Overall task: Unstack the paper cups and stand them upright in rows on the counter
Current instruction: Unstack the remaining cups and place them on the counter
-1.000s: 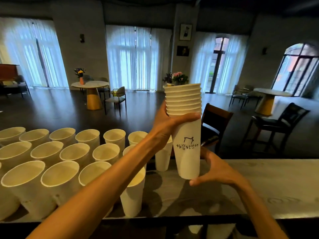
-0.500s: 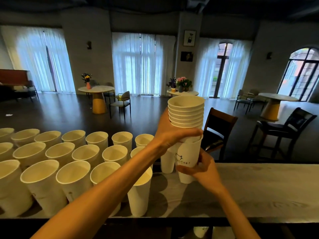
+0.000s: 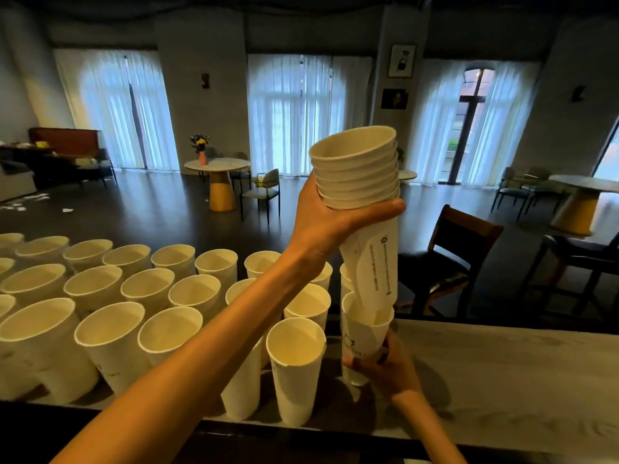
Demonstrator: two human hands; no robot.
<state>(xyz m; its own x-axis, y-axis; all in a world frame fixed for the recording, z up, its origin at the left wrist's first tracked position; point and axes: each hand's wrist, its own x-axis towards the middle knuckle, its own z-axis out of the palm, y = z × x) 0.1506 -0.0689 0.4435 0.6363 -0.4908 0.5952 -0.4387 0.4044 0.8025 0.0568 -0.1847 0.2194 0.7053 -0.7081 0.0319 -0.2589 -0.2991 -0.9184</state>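
Left hand [image 3: 321,222], fingers clenched round the nested stack of white paper cups [image 3: 363,202]; directly below, right hand [image 3: 382,363] grasps the half-freed bottom white paper cup [image 3: 361,339], axis near upright over the grey desk [image 3: 502,380].

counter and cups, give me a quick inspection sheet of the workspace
surface: counter, pale wood grain, bare on the right
job's things: cups upright in rows on the left; stack tilted; bottom cup partly pulled off
clutter: nothing seen on the counter
grippers: left hand grips the stack; right hand holds the bottom cup
cables: nothing seen
surroundings: chairs behind the counter, round tables, curtained windows
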